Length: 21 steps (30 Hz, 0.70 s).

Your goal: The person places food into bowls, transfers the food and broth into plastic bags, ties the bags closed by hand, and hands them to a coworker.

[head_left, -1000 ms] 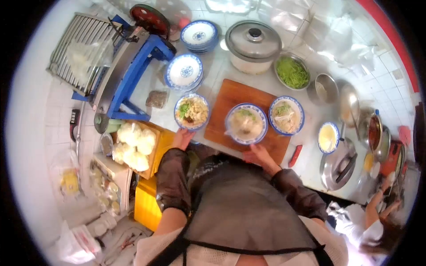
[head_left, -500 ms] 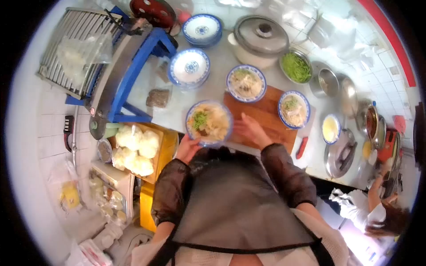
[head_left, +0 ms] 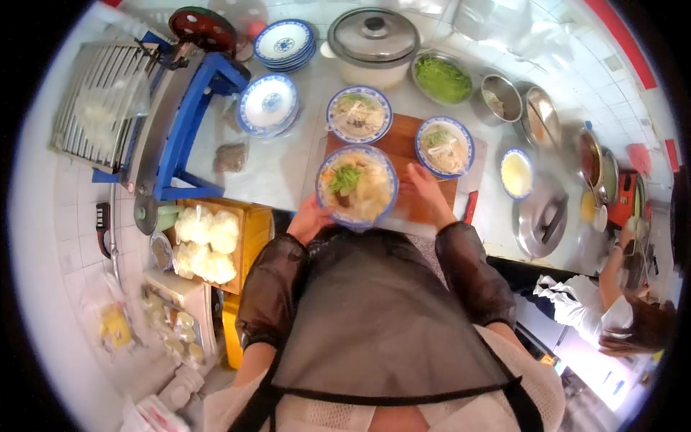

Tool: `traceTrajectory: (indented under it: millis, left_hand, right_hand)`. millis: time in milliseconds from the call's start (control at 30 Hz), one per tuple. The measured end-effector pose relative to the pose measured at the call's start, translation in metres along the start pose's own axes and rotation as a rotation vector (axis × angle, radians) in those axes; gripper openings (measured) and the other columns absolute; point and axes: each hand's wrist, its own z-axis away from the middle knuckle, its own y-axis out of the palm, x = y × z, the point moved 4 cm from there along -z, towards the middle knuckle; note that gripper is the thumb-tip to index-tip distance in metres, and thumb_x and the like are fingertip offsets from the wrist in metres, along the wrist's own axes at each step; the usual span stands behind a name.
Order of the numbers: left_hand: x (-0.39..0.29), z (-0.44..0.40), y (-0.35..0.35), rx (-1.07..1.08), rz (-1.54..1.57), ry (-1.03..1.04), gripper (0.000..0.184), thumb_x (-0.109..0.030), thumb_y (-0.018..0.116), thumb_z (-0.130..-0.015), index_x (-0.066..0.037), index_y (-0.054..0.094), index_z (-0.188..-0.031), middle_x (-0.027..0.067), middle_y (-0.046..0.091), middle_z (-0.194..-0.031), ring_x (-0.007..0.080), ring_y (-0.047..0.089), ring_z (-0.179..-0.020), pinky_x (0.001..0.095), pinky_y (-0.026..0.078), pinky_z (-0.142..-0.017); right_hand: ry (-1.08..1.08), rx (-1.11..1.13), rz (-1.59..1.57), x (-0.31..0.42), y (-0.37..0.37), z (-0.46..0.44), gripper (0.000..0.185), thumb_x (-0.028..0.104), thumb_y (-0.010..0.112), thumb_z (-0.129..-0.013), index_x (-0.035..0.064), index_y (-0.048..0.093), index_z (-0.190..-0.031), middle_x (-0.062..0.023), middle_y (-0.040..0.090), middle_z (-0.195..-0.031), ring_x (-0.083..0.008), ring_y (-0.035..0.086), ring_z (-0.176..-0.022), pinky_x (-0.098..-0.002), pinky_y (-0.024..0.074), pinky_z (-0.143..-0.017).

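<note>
Two filled bowls [head_left: 360, 115] [head_left: 445, 147] are already standing at the board's [head_left: 406, 137] far corners; left hand [head_left: 312, 218] is gripping an unplaced third bowl [head_left: 357, 186] above its near edge, right hand [head_left: 429, 192] hovering open.

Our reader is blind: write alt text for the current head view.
A person's left-hand fingers hold a bowl of food topped with greens, while the open right-hand fingers are near its other side. Two more filled bowls stand behind, at a wooden cutting board; beyond are stacked dishes and a lidded pot.
</note>
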Motion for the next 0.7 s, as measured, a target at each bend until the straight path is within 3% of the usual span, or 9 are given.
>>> traceTrajectory:
  millis: [33,100,233,300,400,467,567,633,700]
  left_hand:
    - [0.002,-0.003,0.005,0.017,0.032,-0.025,0.051,0.006,0.051,-0.084,-0.004,0.038,-0.132,0.0110,0.052,-0.126,0.0243,0.054,-0.111,0.0385,0.049,-0.089]
    - [0.003,-0.008,0.016,0.054,0.025,-0.020,0.050,0.007,0.050,-0.084,-0.003,0.037,-0.132,0.0123,0.052,-0.126,0.0249,0.055,-0.111,0.0385,0.050,-0.088]
    - [0.000,-0.006,0.028,0.015,-0.110,0.014,0.050,0.005,0.053,-0.083,-0.005,0.040,-0.130,0.0104,0.054,-0.124,0.0234,0.056,-0.107,0.0374,0.051,-0.084]
    - [0.010,-0.011,0.027,-0.009,-0.066,0.067,0.046,-0.001,0.056,-0.084,-0.004,0.042,-0.128,0.0097,0.057,-0.117,0.0211,0.058,-0.103,0.0342,0.051,-0.079]
    - [0.017,-0.018,0.038,0.006,-0.088,0.151,0.041,-0.005,0.060,-0.084,-0.004,0.046,-0.123,0.0079,0.058,-0.110,0.0153,0.059,-0.087,0.0278,0.050,-0.069]
    - [0.016,-0.023,0.047,0.016,-0.340,0.151,0.043,-0.006,0.061,-0.084,-0.005,0.046,-0.124,0.0067,0.057,-0.114,0.0166,0.057,-0.098,0.0295,0.050,-0.075]
    - [0.064,-0.060,0.007,-0.004,-0.491,0.267,0.045,-0.011,0.061,-0.085,-0.005,0.045,-0.127,0.0066,0.056,-0.115,0.0199,0.055,-0.102,0.0315,0.047,-0.081]
    - [0.068,-0.090,0.012,0.133,0.222,0.118,0.046,-0.012,0.060,-0.086,-0.003,0.044,-0.127,0.0095,0.054,-0.120,0.0235,0.052,-0.111,0.0336,0.044,-0.090]
    - [0.060,-0.111,0.006,0.145,-0.022,0.227,0.053,-0.016,0.062,-0.086,-0.005,0.038,-0.132,0.0088,0.048,-0.127,0.0237,0.049,-0.114,0.0352,0.044,-0.091]
  right_hand:
    - [-0.005,-0.007,-0.003,-0.001,-0.005,0.004,0.029,0.026,0.053,-0.093,-0.0010,0.059,-0.103,-0.0056,0.064,-0.089,-0.0145,0.060,-0.084,-0.0283,0.0490,-0.072]
    - [0.166,0.484,-0.280,-0.013,0.003,0.015,0.032,0.028,0.052,-0.093,-0.0025,0.058,-0.103,-0.0049,0.063,-0.087,-0.0144,0.059,-0.080,-0.0281,0.0491,-0.070]
    - [0.074,0.381,-0.536,-0.027,-0.020,-0.013,0.027,0.024,0.055,-0.091,-0.0001,0.059,-0.103,-0.0051,0.062,-0.087,-0.0151,0.059,-0.079,-0.0291,0.0489,-0.071]
    - [-0.121,-0.001,-0.096,0.010,-0.026,0.018,0.018,0.015,0.056,-0.088,0.0023,0.059,-0.100,-0.0063,0.063,-0.088,-0.0154,0.059,-0.080,-0.0286,0.0483,-0.071]
    - [-0.593,-0.025,0.327,0.034,0.002,0.041,0.019,0.008,0.059,-0.080,0.0050,0.056,-0.098,-0.0061,0.058,-0.086,-0.0178,0.055,-0.083,-0.0314,0.0464,-0.075]
    - [-0.906,0.039,0.241,0.029,0.033,0.041,0.020,0.010,0.058,-0.079,0.0043,0.054,-0.098,-0.0135,0.056,-0.093,-0.0267,0.054,-0.089,-0.0361,0.0449,-0.079]
    - [-0.755,0.254,0.421,0.035,0.073,0.071,0.018,0.009,0.049,-0.084,0.0053,0.051,-0.101,-0.0155,0.056,-0.095,-0.0305,0.054,-0.086,-0.0373,0.0437,-0.078]
    - [-0.742,0.349,0.413,0.038,0.081,0.069,0.018,0.008,0.048,-0.085,0.0054,0.051,-0.102,-0.0150,0.056,-0.094,-0.0303,0.054,-0.086,-0.0371,0.0438,-0.077]
    - [-0.790,0.300,0.290,0.041,0.079,0.072,0.021,0.011,0.053,-0.087,0.0049,0.052,-0.107,-0.0096,0.058,-0.093,-0.0236,0.056,-0.089,-0.0333,0.0450,-0.077]
